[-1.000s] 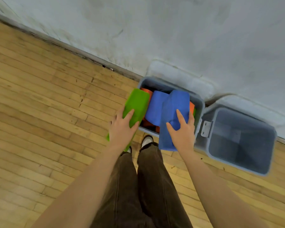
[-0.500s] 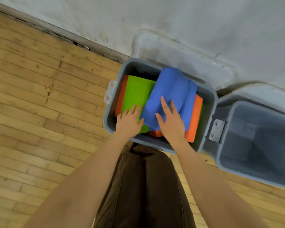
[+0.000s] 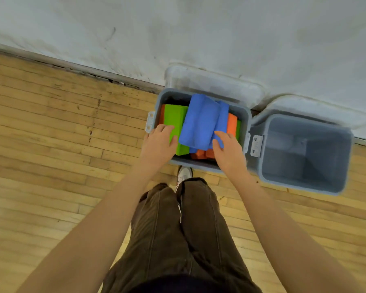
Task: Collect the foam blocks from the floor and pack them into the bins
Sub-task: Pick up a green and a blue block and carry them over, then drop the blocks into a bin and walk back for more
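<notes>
Left hand (image 3: pixel 160 142): my fingers are now gripping the green block (image 3: pixel 174 125), at 9 o'clock in the bin (image 3: pixel 246 121).
Right hand (image 3: pixel 226 151): now pinching the blue block (image 3: pixel 201 121) by its near edge.

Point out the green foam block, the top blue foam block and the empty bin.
green foam block (image 3: pixel 174 121): head view, on its top face.
top blue foam block (image 3: pixel 201 123): head view, mid-surface.
empty bin (image 3: pixel 304 188): head view, near rim.
</notes>
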The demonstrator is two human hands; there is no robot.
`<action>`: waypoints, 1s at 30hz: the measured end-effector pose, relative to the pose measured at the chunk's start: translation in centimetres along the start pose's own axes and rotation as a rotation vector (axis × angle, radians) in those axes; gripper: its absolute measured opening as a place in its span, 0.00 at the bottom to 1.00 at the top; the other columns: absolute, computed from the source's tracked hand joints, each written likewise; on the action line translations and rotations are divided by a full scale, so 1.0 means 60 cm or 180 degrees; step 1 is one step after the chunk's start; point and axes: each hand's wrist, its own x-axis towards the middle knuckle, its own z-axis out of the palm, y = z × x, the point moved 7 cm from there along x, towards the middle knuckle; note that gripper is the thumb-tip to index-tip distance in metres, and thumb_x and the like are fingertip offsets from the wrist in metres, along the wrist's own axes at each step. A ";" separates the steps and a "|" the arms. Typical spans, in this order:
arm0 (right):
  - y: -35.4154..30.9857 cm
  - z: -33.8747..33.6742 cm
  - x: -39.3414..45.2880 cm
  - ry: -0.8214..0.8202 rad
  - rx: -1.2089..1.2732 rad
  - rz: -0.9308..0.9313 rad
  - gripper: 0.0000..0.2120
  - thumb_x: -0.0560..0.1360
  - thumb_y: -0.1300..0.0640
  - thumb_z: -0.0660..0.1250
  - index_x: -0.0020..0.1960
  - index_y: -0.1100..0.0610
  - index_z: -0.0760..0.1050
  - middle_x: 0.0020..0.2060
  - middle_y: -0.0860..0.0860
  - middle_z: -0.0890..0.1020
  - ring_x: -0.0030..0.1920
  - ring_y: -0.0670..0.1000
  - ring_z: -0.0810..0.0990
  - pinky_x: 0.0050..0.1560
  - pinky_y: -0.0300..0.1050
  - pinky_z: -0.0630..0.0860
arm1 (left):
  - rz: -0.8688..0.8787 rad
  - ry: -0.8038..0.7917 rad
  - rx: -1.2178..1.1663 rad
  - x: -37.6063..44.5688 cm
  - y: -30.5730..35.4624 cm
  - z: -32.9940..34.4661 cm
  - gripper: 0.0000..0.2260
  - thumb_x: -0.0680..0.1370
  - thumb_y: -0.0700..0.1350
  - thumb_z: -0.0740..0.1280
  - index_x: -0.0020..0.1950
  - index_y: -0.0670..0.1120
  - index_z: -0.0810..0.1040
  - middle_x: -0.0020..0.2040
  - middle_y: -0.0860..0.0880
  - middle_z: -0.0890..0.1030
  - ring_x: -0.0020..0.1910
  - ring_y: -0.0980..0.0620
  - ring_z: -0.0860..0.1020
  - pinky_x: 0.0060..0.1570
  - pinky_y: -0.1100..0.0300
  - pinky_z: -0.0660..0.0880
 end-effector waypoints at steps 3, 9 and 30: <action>0.000 -0.028 -0.098 0.0108 -0.0011 0.0048 0.16 0.80 0.55 0.57 0.67 0.55 0.70 0.61 0.53 0.74 0.58 0.53 0.75 0.53 0.48 0.73 | 0.0182 -0.0318 0.0002 -0.071 0.014 -0.032 0.18 0.80 0.48 0.58 0.69 0.45 0.69 0.66 0.45 0.72 0.62 0.44 0.72 0.62 0.45 0.69; 0.104 0.061 -0.315 0.0071 0.0293 0.1176 0.17 0.80 0.53 0.57 0.67 0.56 0.71 0.61 0.55 0.77 0.58 0.56 0.76 0.58 0.51 0.73 | 0.0121 -0.1292 0.0643 -0.216 -0.067 0.000 0.17 0.81 0.48 0.56 0.68 0.44 0.70 0.65 0.44 0.73 0.62 0.45 0.72 0.60 0.52 0.68; 0.250 0.546 -1.198 0.2236 0.4012 0.4690 0.16 0.79 0.54 0.58 0.64 0.58 0.72 0.54 0.55 0.79 0.46 0.50 0.74 0.48 0.44 0.72 | 0.2302 -0.2828 0.3011 -0.685 0.126 0.366 0.15 0.80 0.43 0.57 0.33 0.45 0.68 0.33 0.47 0.72 0.38 0.48 0.71 0.32 0.59 0.62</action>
